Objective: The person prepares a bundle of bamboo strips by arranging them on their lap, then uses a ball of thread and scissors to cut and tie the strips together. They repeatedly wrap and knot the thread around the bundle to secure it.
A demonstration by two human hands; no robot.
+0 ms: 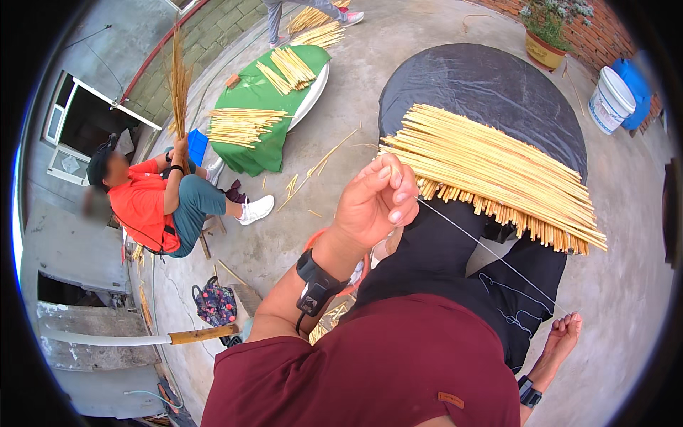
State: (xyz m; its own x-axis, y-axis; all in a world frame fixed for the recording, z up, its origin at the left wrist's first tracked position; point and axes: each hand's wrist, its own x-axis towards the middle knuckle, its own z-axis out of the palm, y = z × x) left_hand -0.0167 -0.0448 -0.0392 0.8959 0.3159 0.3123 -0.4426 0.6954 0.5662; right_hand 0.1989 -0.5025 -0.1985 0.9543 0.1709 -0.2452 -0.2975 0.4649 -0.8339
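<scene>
Head: 2 hands point(376, 193) point(563, 332), well apart

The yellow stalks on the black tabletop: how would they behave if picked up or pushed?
Each of the yellow stalks would probably feel light and stiff, being slender and straight. Loose ones might roll, as they look rounded. Pushed rightward, the layer may tip, since its right ends seem to overhang the black tabletop.

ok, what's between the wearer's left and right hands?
In the head view, a white thread runs nearly straight from the left hand to the right hand, across the black trousers.
</scene>
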